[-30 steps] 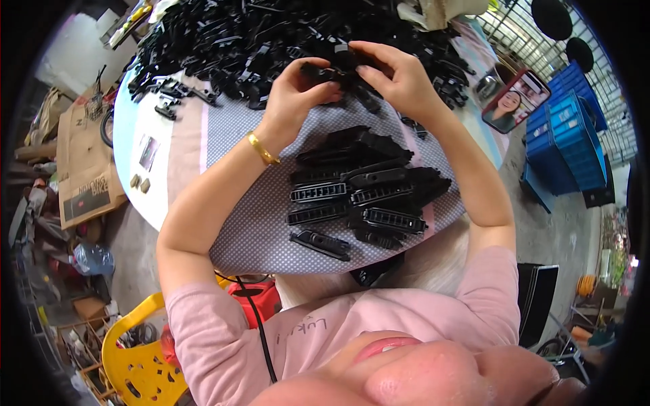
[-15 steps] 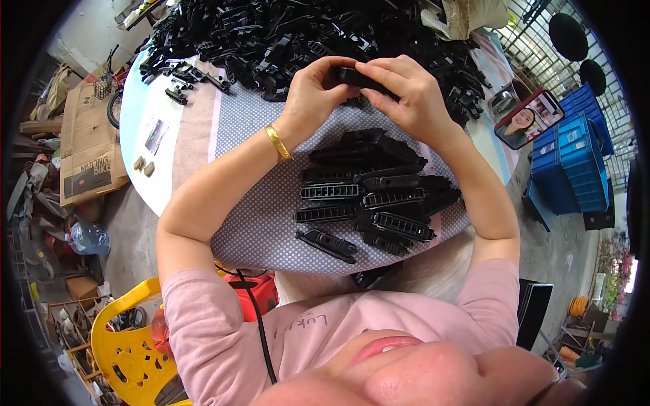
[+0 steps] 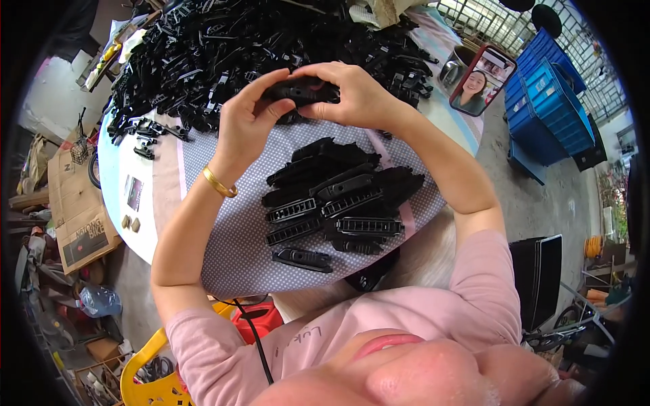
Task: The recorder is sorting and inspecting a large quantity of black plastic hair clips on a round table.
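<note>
Between both hands, above the far half of the table, I hold a long black plastic part (image 3: 301,90). My left hand (image 3: 245,118) grips its left end, thumb below and fingers over the top. At the other end my right hand (image 3: 353,96) pinches it the same way. Nearer to me on the dotted tablecloth lies a stack of similar long black parts (image 3: 352,203), several with ladder-like slotted faces. One black part (image 3: 302,259) rests alone by the table's near edge. Behind my hands spreads a big heap of loose black plastic pieces (image 3: 196,61).
A phone (image 3: 484,80) showing a video call leans by a metal cup (image 3: 458,66) at the right. Blue crates (image 3: 548,101) stand beyond. A few loose black pieces (image 3: 145,152), a small card (image 3: 134,193) and a yellow chair (image 3: 152,365) are at the left.
My view has swung, so the table and heap sit differently in it. The part in my hands has turned and now shows more of its long side; both hands still hold it.
</note>
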The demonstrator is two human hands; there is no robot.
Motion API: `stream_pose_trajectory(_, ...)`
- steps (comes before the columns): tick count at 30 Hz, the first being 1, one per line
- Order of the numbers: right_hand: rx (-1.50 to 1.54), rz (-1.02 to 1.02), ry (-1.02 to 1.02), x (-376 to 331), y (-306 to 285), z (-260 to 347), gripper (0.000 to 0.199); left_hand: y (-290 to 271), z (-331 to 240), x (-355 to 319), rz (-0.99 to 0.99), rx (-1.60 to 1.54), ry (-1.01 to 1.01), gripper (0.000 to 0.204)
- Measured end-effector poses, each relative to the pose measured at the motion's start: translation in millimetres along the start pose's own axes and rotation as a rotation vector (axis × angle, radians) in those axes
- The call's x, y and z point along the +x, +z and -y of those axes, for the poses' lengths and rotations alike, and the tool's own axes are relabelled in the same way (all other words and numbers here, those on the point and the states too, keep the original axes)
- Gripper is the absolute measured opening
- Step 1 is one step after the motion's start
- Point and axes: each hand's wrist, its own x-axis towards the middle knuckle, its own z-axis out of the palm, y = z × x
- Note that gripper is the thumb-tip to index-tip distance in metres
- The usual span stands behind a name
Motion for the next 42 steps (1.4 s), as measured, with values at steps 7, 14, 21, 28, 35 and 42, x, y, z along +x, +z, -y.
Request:
stream_pose_trajectory(7,-0.271,-0.11,-0.129,-3,-4,9,0.037,-3,-8,-1,0.033,0.189,0.06,0.034)
stream_pose_trajectory(14,0.413,0.189,0.216,12,-24,3,0.03,-5,-9,-1,0.015,-0.165,-0.133,0.034)
stream_pose_trajectory(21,-0.389,-0.157,0.264,87,-39,-129,0.04,6,-40,-12,0.46,-0.083,0.333,0.039)
stream_pose_trajectory(28,-0.924,-0.082,0.47,111,-31,-171,0.031,13,-26,-19,0.686,-0.171,0.339,0.028)
stream_pose_trajectory(35,-1.022,-0.148,0.429,118,-27,-188,0.046,15,-23,-19,0.689,-0.186,0.348,0.024)
stream_pose_trajectory(42,-0.838,-0.388,0.091,109,-34,-171,0.042,12,-15,-18,0.592,-0.29,0.245,0.023)
